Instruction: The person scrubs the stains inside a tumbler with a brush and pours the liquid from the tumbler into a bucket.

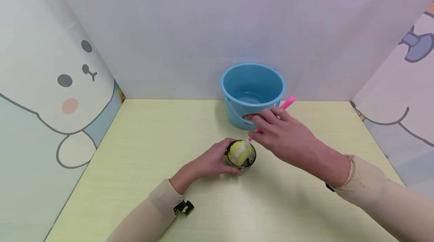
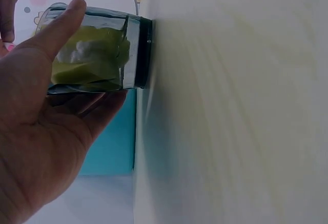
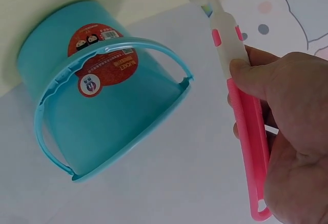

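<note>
My left hand point(image 1: 211, 161) grips a dark-tinted clear drinking glass point(image 2: 134, 55), thumb on one side and fingers round the other. The glass stands upright on the table, its thick base down. In my right hand point(image 1: 291, 138) I hold a bottle brush point(image 3: 248, 131) with a pink and white handle, slanting down to the left. The brush's yellow and white sponge head point(image 1: 245, 149) is inside the glass and shows through its wall in the left wrist view. In the right wrist view, the thumb presses along the handle and the fingers curl behind it.
Just behind the glass stands a light blue bucket point(image 1: 234, 114) with its handle hanging down at the front. The pale yellow table point(image 1: 152, 136) meets a white back wall point(image 1: 162, 46). Cartoon-printed panels point(image 1: 34, 84) flank both sides.
</note>
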`<move>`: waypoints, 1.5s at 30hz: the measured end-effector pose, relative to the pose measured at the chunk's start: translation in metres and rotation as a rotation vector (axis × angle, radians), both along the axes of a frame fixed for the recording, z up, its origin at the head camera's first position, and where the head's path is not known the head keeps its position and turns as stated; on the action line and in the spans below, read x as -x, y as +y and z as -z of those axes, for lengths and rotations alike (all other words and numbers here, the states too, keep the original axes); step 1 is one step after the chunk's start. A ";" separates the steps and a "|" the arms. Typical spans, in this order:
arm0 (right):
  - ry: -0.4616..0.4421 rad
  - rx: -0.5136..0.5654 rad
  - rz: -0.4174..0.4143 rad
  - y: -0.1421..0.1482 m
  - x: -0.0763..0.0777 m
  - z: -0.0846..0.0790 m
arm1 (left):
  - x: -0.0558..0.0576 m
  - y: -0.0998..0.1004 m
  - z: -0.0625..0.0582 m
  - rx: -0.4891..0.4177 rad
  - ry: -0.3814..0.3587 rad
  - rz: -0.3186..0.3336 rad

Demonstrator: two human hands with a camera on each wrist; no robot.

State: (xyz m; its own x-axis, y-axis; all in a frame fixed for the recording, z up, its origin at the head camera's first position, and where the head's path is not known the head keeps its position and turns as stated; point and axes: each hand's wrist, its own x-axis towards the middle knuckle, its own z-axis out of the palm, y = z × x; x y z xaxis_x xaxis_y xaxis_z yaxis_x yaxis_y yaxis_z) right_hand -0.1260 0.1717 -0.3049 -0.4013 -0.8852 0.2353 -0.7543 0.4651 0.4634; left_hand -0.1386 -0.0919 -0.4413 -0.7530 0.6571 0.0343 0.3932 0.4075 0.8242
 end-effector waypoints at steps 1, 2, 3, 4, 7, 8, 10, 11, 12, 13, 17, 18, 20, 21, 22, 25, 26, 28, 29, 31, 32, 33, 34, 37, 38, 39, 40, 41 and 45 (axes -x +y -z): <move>0.004 0.008 -0.001 0.000 0.000 0.001 | 0.000 0.000 0.000 0.004 0.002 -0.002; 0.011 0.015 -0.001 0.000 0.001 0.001 | 0.000 0.000 0.000 0.010 0.005 -0.004; 0.017 0.020 -0.002 0.001 0.001 0.001 | 0.000 0.000 0.000 0.017 0.008 -0.007; 0.024 0.023 -0.002 0.001 0.001 0.002 | 0.000 0.000 0.000 0.022 0.011 -0.009; 0.041 0.024 0.005 0.002 0.002 0.002 | 0.000 0.000 0.000 0.034 0.014 -0.014; 0.047 0.022 0.009 0.002 0.002 0.001 | 0.000 0.000 0.000 0.034 0.014 -0.015; 0.053 0.019 0.020 0.004 0.002 0.000 | 0.000 -0.001 0.000 0.032 0.011 -0.016; 0.054 0.019 0.025 0.004 0.002 -0.001 | 0.000 -0.001 0.000 0.033 0.009 -0.017; 0.055 0.015 0.031 0.005 0.002 -0.002 | 0.000 -0.001 0.000 0.034 0.006 -0.019; 0.056 0.013 0.037 0.006 0.002 -0.004 | 0.000 -0.001 -0.001 0.036 0.003 -0.021; 0.065 -0.004 0.054 0.008 0.001 -0.009 | -0.001 -0.001 -0.001 0.047 0.003 -0.027; 0.067 -0.009 0.057 0.008 0.001 -0.011 | -0.001 -0.001 -0.001 0.048 0.006 -0.027; 0.069 -0.016 0.064 0.009 0.001 -0.014 | 0.000 -0.001 -0.001 0.048 0.013 -0.024; 0.070 -0.021 0.066 0.009 0.000 -0.015 | 0.000 -0.001 -0.001 0.047 0.016 -0.022; 0.071 -0.025 0.067 0.009 0.000 -0.016 | 0.000 -0.001 -0.001 0.045 0.018 -0.019; 0.074 -0.038 0.073 0.010 -0.001 -0.020 | 0.000 -0.001 0.000 0.040 0.027 -0.011; 0.075 -0.044 0.074 0.010 -0.001 -0.022 | 0.000 -0.001 0.000 0.039 0.029 -0.010; 0.076 -0.056 0.080 0.011 -0.002 -0.025 | 0.000 -0.001 0.000 0.037 0.031 -0.006; 0.073 -0.061 0.084 0.011 -0.002 -0.026 | 0.000 -0.001 0.000 0.036 0.033 -0.004; 0.066 -0.070 0.089 0.012 -0.003 -0.028 | 0.000 -0.001 0.000 0.034 0.031 -0.002; 0.061 -0.074 0.089 0.012 -0.004 -0.029 | 0.000 -0.001 0.000 0.034 0.031 -0.002; 0.057 -0.076 0.089 0.012 -0.005 -0.031 | 0.000 -0.001 0.001 0.034 0.032 -0.001; 0.052 -0.079 0.088 0.013 -0.005 -0.032 | 0.000 -0.001 0.001 0.035 0.031 -0.001; 0.032 -0.082 0.084 0.014 -0.007 -0.035 | 0.000 -0.001 0.000 0.040 0.029 -0.005; 0.023 -0.083 0.084 0.015 -0.007 -0.036 | 0.000 -0.001 0.000 0.043 0.027 -0.007; 0.013 -0.083 0.084 0.016 -0.008 -0.037 | -0.001 -0.001 0.000 0.045 0.024 -0.008; 0.001 -0.082 0.083 0.016 -0.008 -0.038 | -0.001 0.000 -0.001 0.047 0.018 -0.011; -0.011 -0.081 0.083 0.017 -0.009 -0.038 | -0.001 0.000 -0.001 0.050 0.014 -0.012; -0.062 -0.074 0.079 0.020 -0.010 -0.041 | -0.002 0.000 -0.001 0.056 -0.004 -0.016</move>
